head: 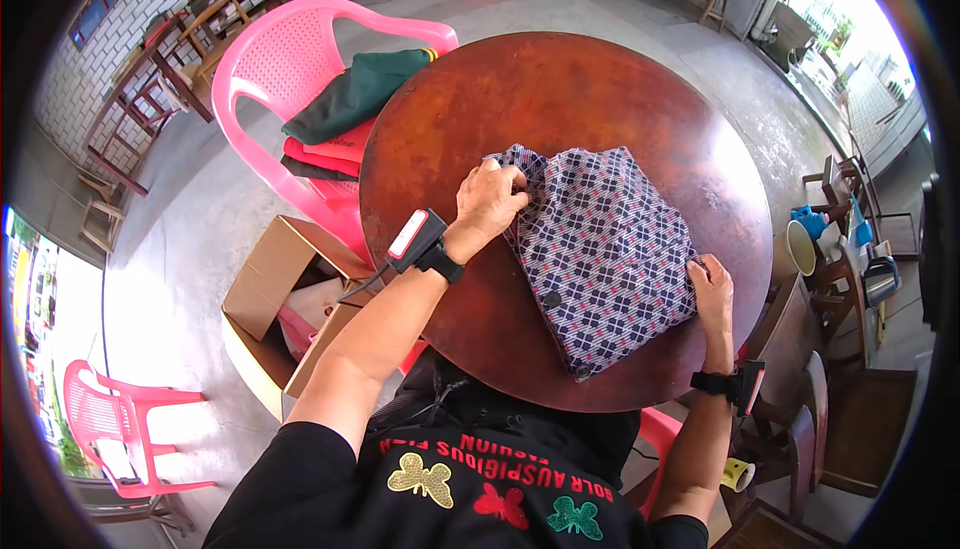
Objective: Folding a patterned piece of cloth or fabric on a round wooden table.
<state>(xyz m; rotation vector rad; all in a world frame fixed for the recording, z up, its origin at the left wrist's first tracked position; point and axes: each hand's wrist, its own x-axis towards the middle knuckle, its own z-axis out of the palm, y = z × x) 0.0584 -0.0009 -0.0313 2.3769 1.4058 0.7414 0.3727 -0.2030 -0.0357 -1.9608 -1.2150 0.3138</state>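
A folded garment [607,249] in a navy, white and red checked print lies on the round brown wooden table [517,91]. Dark buttons show along its near left edge. My left hand [489,196] grips the cloth at the garment's far left corner, thumb and fingers closed on a bunched part. On the opposite side, my right hand [711,286] pinches the right edge of the garment between thumb and fingers. The undersides of the folds are hidden, as are some fingertips.
A pink plastic armchair [289,61] at the far left holds folded green and red clothes [360,91]. Below it stands an open cardboard box [262,286] with cloth inside. Wooden chairs [795,324] crowd the right side. Another pink chair [127,421] is at lower left.
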